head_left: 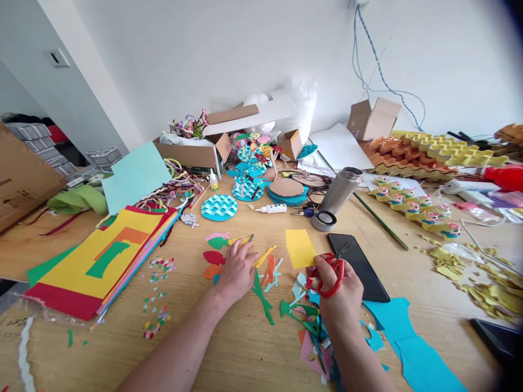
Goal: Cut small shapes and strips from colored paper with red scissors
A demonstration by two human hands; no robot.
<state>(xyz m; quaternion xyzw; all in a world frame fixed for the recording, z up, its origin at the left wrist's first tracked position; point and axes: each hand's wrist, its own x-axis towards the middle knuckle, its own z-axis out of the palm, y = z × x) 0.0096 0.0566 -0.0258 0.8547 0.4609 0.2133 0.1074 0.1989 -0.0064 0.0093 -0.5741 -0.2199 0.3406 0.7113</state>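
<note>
My right hand (341,291) grips red-handled scissors (338,277), their dark blades pointing away from me. A yellow sheet of paper (301,249) is pinched at its lower corner between that hand's fingertips. My left hand (239,269) lies over the table with its fingers apart, beside thin yellow paper strips (265,256). A yellow paper fish (232,241) and a slim dark-tipped stick, perhaps a pencil (250,238), show just beyond its fingers. Green (218,243), red (213,257) and orange (212,271) paper fish lie to its left. Orange strips (269,272) and green strips (261,298) are to its right.
Coloured paper sheets (98,261) are stacked at left, near small paper dots (157,321). Paper scraps (314,348) lie under my right forearm. A black phone (359,267), steel flask (341,190), glue bottle (273,208) and blue wavy disc (219,207) stand or lie beyond.
</note>
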